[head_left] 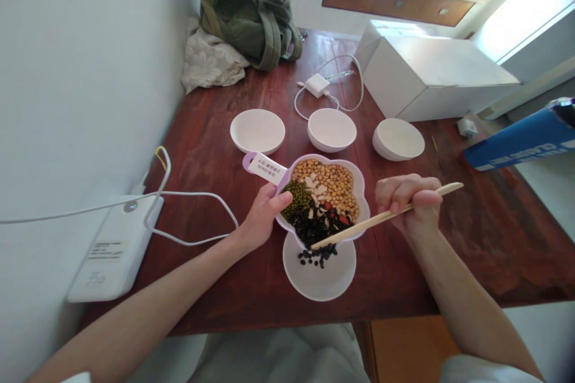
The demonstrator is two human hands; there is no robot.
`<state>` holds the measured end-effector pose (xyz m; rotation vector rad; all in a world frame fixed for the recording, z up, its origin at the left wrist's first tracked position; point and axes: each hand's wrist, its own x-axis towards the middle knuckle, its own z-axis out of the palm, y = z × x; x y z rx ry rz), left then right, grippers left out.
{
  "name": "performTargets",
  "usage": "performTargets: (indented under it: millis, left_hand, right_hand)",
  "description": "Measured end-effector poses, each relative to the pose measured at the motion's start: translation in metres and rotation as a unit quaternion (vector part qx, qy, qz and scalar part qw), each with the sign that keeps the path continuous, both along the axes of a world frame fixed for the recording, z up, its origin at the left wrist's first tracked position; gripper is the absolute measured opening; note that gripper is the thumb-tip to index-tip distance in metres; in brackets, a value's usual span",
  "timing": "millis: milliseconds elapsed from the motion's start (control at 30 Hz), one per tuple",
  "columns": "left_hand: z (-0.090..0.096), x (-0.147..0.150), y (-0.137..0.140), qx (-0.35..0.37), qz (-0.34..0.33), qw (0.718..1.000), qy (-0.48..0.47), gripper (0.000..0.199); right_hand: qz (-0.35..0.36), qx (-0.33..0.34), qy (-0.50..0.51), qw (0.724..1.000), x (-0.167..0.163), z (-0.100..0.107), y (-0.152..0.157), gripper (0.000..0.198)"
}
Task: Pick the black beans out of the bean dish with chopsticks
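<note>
My left hand (265, 215) grips the left edge of a flower-shaped pink-and-white tray (365, 206), thumb over its rim. In the tray lie yellow soybeans (339, 179), green mung beans (296, 200), black beans (309, 227), pale flat pieces (314, 187) and a few red bits. A labelled handle (268, 168) sticks out at its upper left. Closed around a pair of wooden chopsticks (381, 216), my right hand (411, 200) holds their tips at the black beans by the near rim. Below that rim, a white bowl (320, 287) contains several black beans.
Behind the tray stand three white bowls: left (257, 130), middle (331, 129) and right (398, 139). A white charger with cable (317, 85), white box (431, 69), blue box (521, 134), green bag (251, 9) and power bank (117, 251) surround them on the wooden table (197, 131).
</note>
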<state>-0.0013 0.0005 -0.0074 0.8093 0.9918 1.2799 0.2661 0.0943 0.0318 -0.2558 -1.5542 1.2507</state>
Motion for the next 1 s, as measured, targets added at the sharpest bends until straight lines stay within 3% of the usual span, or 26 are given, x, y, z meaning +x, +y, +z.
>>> performTargets:
  millis: [233,533,700,1000]
  left_hand:
    - [0.0,0.001,-0.001,0.011,0.007,1.0,-0.005,0.065]
    - [0.002,0.0,-0.001,0.02,0.003,1.0,-0.002,0.062]
    - [-0.002,0.0,-0.001,0.007,-0.007,1.0,-0.012,0.065]
    - [0.003,0.001,-0.002,0.018,-0.005,1.0,-0.004,0.063]
  right_hand:
    - [-0.095,-0.005,0.008,0.995,0.001,-0.001,0.002,0.057]
    - [-0.063,0.052,-0.039,0.996,0.001,-0.004,-0.006,0.045]
    - [-0.042,0.078,-0.066,0.994,0.002,-0.001,-0.007,0.048]
    - [-0.021,0.064,-0.057,0.996,0.003,0.0,-0.01,0.048]
